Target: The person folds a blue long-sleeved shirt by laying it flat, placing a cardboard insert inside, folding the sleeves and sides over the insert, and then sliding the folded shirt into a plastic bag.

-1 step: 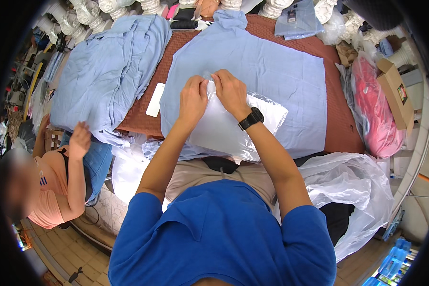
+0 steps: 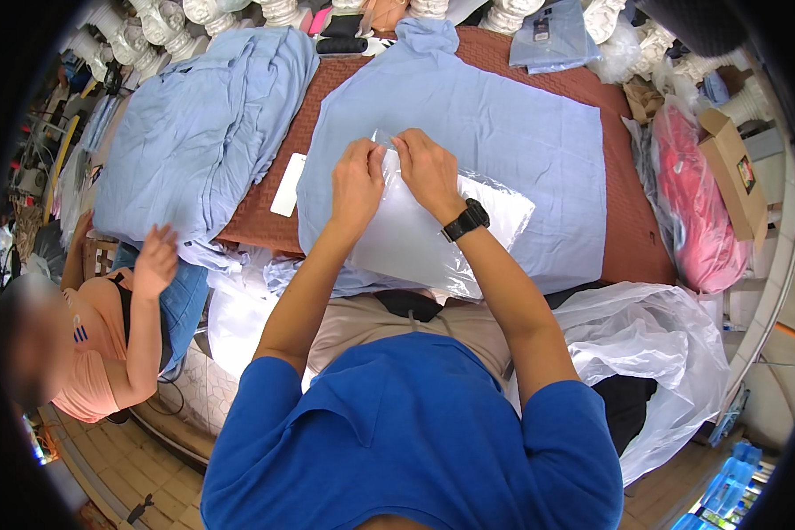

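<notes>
Both hands pinch the upper edge of a clear plastic bag (image 2: 424,252), which hangs toward me over the table's near edge. My left hand (image 2: 359,177) is closed on the bag's left top corner area. Close beside it, my right hand (image 2: 426,172), with a black watch on the wrist, grips the same edge. A small flap of clear film sticks up between the fingers. Beneath the bag a light blue garment (image 2: 521,132) lies spread flat. A white card (image 2: 288,185) rests left of my left hand.
A heap of light blue garments (image 2: 203,132) covers the table's left part. At the left sits another person (image 2: 106,344), one hand near that heap. A bagged blue garment (image 2: 553,37), a pink bagged bundle (image 2: 693,194) and a cardboard box (image 2: 735,177) stand right. Clear plastic sheeting (image 2: 645,344) drapes at lower right.
My hands stay almost in place; the flap of film between my fingers stands out a little more. The other person's raised hand has shifted slightly.
</notes>
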Demonstrator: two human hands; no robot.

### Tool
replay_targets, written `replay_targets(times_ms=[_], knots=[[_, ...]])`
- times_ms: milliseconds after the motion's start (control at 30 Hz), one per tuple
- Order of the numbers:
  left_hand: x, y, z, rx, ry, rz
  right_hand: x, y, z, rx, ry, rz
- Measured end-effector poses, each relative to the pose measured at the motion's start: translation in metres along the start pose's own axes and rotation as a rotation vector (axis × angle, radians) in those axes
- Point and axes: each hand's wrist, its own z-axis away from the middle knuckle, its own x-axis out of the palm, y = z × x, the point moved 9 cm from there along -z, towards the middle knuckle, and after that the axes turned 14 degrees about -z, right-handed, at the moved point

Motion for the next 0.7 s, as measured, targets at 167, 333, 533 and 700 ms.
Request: replay_targets(times_ms=[167, 333, 533, 700], knots=[[-0.003, -0.022, -0.002, -0.129, 0.001, -0.006, 0.0, -0.007, 0.002, -0.015, 0.001, 0.052], [0.0, -0.041, 0.0, -0.206, 0.072, 0.023, 0.0, -0.01, 0.002, 0.043, -0.005, 0.107], [0.034, -0.113, 0.015, -0.611, -0.153, 0.659, -0.009, 0.005, 0.003, 0.127, 0.048, 0.118], [-0.012, -0.023, 0.025, -0.126, -0.054, 0.048, -0.014, 0.009, 0.001, 0.147, 0.05, 0.135]])
